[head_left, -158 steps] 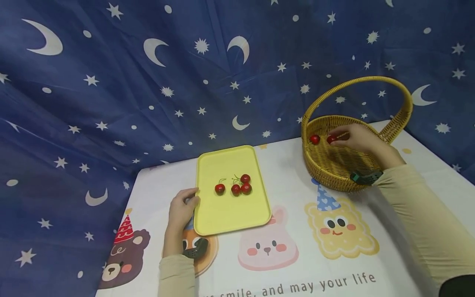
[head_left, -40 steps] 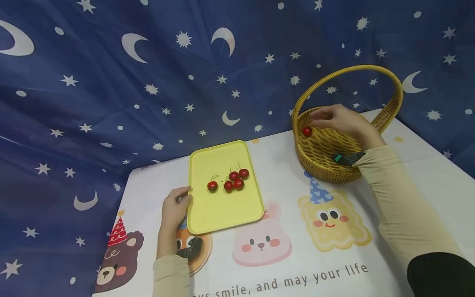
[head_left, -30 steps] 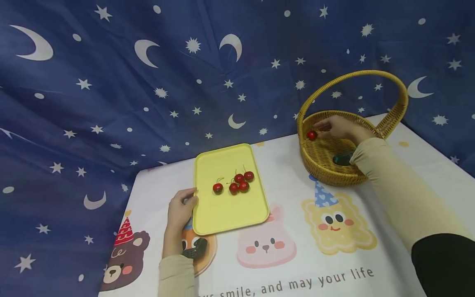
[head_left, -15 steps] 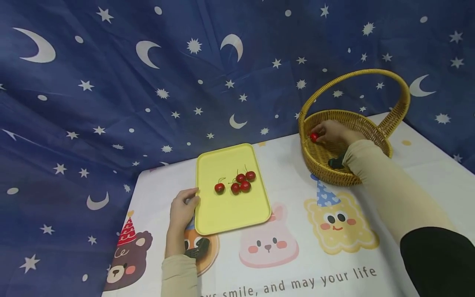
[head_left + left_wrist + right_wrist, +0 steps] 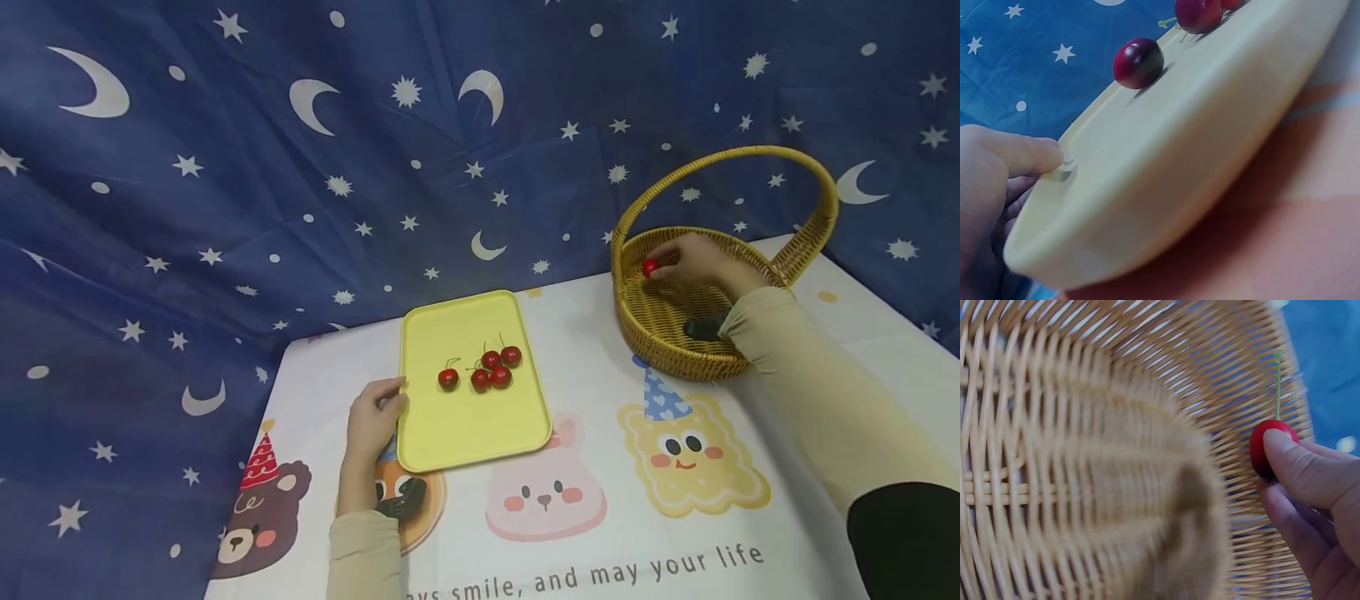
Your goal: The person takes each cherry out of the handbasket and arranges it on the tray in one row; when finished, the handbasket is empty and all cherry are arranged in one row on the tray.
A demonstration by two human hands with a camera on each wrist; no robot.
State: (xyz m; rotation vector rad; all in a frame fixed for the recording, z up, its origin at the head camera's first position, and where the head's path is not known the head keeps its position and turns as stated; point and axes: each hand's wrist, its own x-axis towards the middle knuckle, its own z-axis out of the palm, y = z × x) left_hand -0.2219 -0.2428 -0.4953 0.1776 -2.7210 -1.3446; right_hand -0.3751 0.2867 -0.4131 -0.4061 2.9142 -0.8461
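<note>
Pinched between thumb and fingers of my right hand (image 5: 693,257) is a red cherry (image 5: 1271,445) with a green stem, held inside the wicker basket (image 5: 678,362). In the right wrist view the cherry is raised off the woven bottom. My left hand (image 5: 372,419) grips the left edge of the yellow tray (image 5: 472,437), its thumb (image 5: 1035,156) over the rim and the other fingers partly hidden behind it. Several cherries lie on the tray: one apart on the left (image 5: 447,379), the others bunched right of the middle (image 5: 500,377).
The basket's tall arched handle (image 5: 738,152) rises above my right hand. A white tablecloth (image 5: 585,350) with cartoon prints lies beneath everything. Behind the table hangs a blue curtain (image 5: 420,225) with moons and stars.
Five seconds ago the tray held fewer cherries and the basket showed two. Within the last second my right hand has reached the basket's remaining visible cherry, pinched it and lifted it. The left hand stays put.
</note>
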